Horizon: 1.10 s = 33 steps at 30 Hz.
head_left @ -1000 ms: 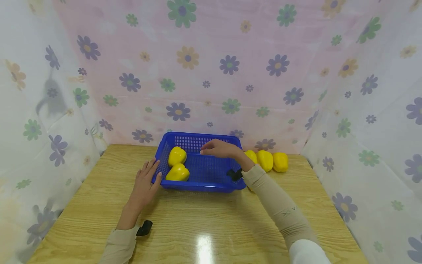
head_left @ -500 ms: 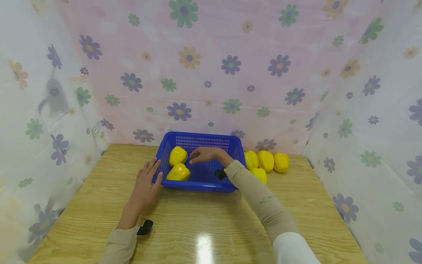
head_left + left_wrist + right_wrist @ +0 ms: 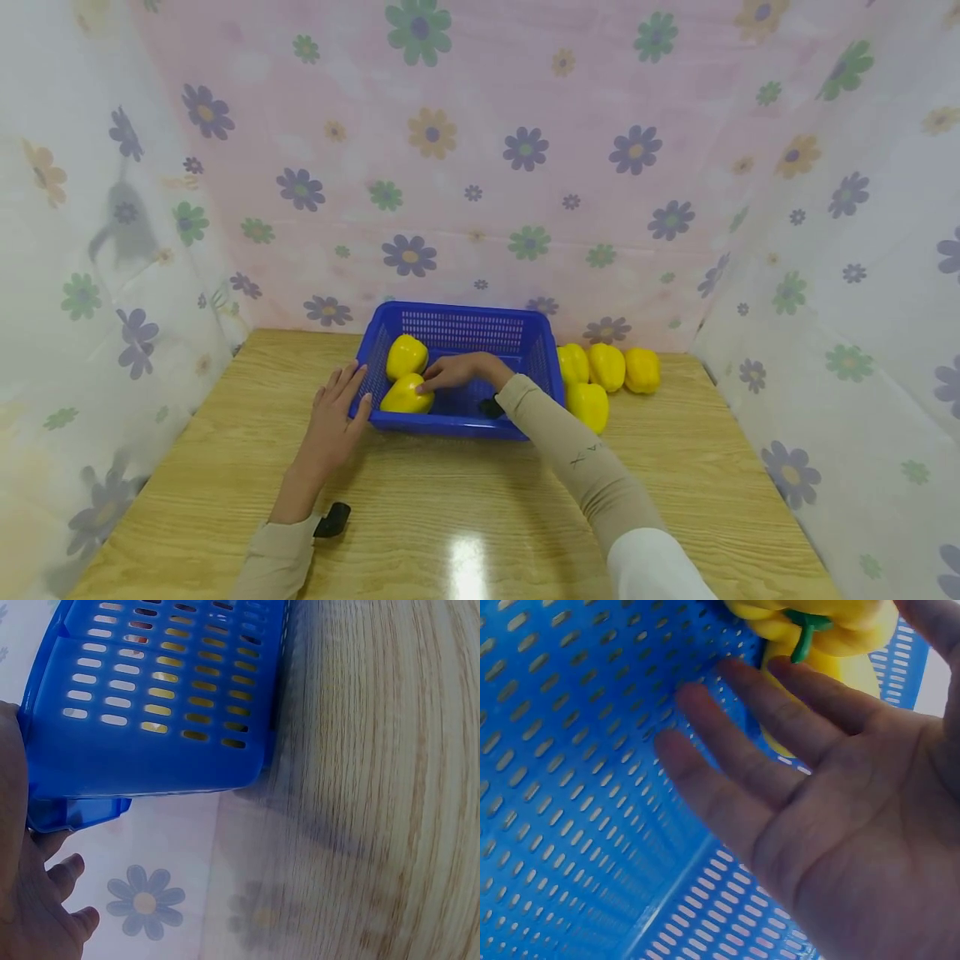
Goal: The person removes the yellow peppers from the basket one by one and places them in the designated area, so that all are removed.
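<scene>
A blue perforated plastic basket (image 3: pixel 461 329) stands on the table. Two yellow bell peppers lie at its left end: a rear pepper (image 3: pixel 407 357) and a front pepper (image 3: pixel 403 397). My left hand (image 3: pixel 336 421) rests with extended fingers on the basket's left rim, touching the end wall (image 3: pixel 150 750) in the left wrist view. Inside the basket, my right hand (image 3: pixel 459 370) reaches to the front pepper, fingertips right at its right side. The right wrist view shows the right fingers spread and fairly straight beside a pepper (image 3: pixel 855 637) with a green stem.
Several yellow bell peppers sit on the table right of the basket, including a front one (image 3: pixel 588 407) and a rightmost one (image 3: pixel 642 370). The wooden table (image 3: pixel 420 517) is enclosed by flowered cloth (image 3: pixel 480 167) at the back and sides.
My right hand has moved left and down inside the basket to the front pepper. The left hand has stayed on the rim. The two peppers inside lie as before.
</scene>
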Available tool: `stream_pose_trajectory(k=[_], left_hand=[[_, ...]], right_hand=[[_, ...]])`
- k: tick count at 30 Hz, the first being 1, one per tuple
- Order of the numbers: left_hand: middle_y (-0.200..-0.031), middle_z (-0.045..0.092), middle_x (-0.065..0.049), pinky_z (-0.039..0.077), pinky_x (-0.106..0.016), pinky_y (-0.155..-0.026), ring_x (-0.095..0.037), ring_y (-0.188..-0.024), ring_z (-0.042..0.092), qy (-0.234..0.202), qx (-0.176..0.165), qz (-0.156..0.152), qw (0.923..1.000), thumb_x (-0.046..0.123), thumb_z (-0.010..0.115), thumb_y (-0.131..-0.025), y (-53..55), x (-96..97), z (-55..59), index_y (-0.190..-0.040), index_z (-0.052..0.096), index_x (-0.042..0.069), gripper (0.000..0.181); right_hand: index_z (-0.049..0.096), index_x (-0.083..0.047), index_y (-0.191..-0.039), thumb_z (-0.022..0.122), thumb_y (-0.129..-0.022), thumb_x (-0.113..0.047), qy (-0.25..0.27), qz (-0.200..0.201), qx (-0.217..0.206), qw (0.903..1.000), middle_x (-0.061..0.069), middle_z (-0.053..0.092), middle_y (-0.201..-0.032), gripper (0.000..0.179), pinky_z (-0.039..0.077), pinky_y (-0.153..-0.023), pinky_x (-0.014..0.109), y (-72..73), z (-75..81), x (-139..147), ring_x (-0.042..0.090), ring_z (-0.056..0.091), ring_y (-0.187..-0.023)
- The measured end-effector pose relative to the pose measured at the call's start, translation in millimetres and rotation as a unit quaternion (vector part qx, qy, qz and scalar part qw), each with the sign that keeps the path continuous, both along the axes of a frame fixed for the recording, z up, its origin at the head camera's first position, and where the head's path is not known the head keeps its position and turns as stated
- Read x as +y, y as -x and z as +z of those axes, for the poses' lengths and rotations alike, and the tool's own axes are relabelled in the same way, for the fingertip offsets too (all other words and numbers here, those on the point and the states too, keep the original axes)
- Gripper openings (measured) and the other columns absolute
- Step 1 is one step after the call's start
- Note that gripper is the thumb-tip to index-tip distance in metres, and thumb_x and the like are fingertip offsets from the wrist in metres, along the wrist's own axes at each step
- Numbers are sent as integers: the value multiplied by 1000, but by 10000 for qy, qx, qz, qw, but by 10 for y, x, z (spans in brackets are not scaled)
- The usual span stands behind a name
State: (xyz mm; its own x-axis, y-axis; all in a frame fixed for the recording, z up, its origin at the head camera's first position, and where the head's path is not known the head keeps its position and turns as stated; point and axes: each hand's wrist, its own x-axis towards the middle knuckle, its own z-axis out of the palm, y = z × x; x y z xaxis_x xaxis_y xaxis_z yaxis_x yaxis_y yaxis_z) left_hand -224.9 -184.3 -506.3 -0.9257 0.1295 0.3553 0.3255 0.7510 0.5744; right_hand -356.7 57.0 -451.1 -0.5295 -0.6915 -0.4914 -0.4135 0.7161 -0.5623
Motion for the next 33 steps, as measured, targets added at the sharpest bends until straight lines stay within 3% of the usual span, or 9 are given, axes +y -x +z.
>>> stream_pose_trajectory(k=[8,12,19,25,33], left_hand=[[-163,33,-21,15,-75,-115,-49,-152,21,19,92,7,10000,25,48,-107,3,-15,-26,-155,41,1,54],[-163,32,-21,14,-75,-115,-49,-151,21,29,83,13,10000,25,49,-106,-1,-16,-28,-155,41,2,54],[-164,31,-22,14,-75,-115,-50,-151,19,19,36,-8,10000,24,49,-107,4,-6,-11,-156,39,2,55],[-164,31,-20,14,-74,-116,-50,-151,21,-3,68,28,10000,25,47,-107,-13,10,4,-156,39,3,54],[-164,30,-21,14,-75,-115,-49,-152,19,-45,30,34,10000,24,48,-107,-15,8,10,-156,39,1,55]], right_hand=[[36,0,-156,56,-102,-43,427,-86,-221,9988,17,40,-159,72,33,-121,44,-39,-48,-43,31,40,-147],[36,-1,-156,62,-100,-38,644,-250,-516,9963,16,43,-157,72,40,-116,43,-31,-62,-32,31,44,-143],[34,-7,-158,73,-94,-21,1285,-856,-1118,9817,16,42,-156,77,52,-105,45,33,-87,121,31,51,-137],[44,-8,-154,75,-91,-25,1267,-1100,-755,9829,16,46,-154,71,56,-99,42,77,-37,315,32,51,-137],[49,-7,-151,71,-92,-35,1094,-1474,-342,9824,12,48,-154,68,51,-105,49,104,0,476,32,52,-136]])
